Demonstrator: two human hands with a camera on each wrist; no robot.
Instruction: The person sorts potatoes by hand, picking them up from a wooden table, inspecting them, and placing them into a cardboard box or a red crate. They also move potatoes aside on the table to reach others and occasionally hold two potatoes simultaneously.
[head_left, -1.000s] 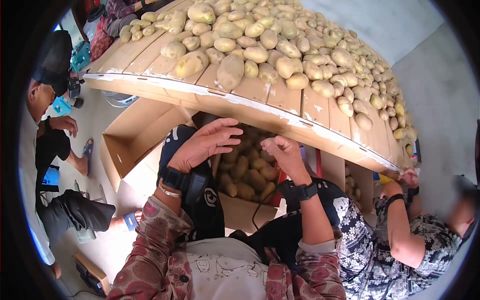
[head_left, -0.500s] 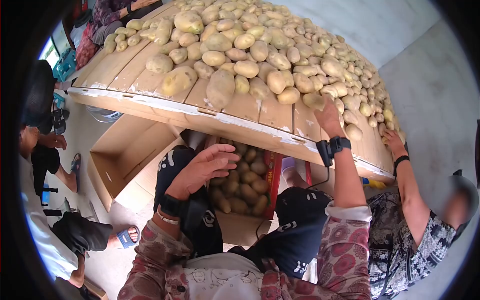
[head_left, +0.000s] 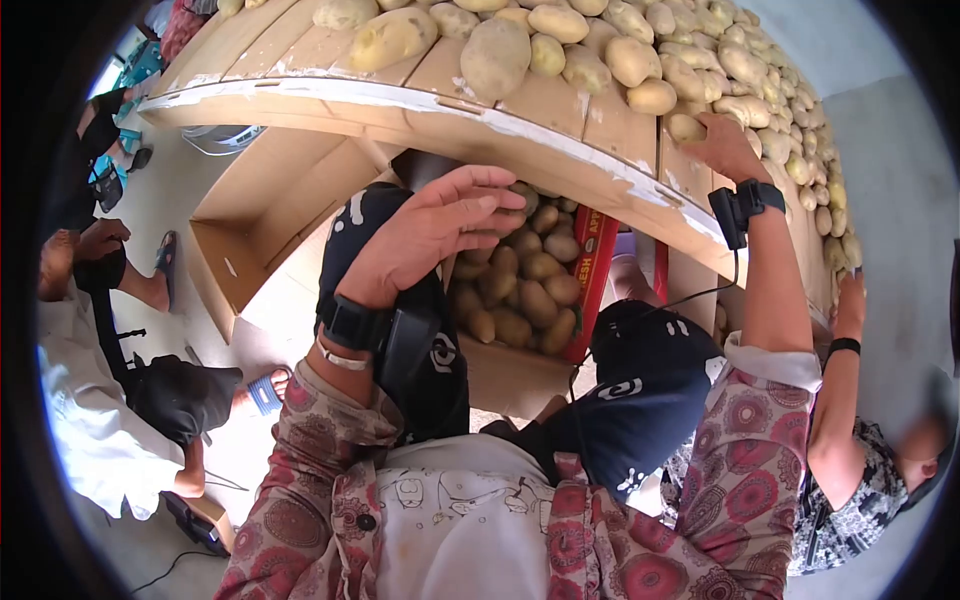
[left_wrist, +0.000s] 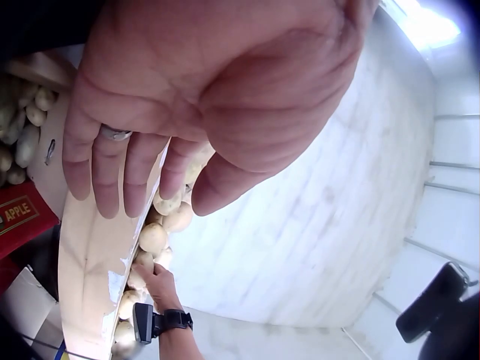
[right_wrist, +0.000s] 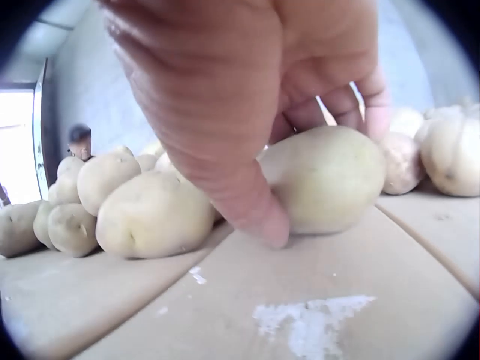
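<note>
My right hand reaches onto the cardboard-covered table at the near edge of the potato pile. In the right wrist view its thumb and fingers close round a yellowish potato, which is down at the cardboard surface. My left hand hovers in front of the table's edge with its fingers extended and loosely bent, palm empty in the left wrist view. Below and beyond it stands a box with a red side, filled with potatoes.
An empty-looking cardboard box stands left under the table. Another person's hand is at the table's right end. At the left a person in white sits close. A cable hangs from my right wrist.
My right hand has moved from beside the left hand, above the box, up onto the table and now grips a potato. The left hand stays raised and open. The view has shifted.
</note>
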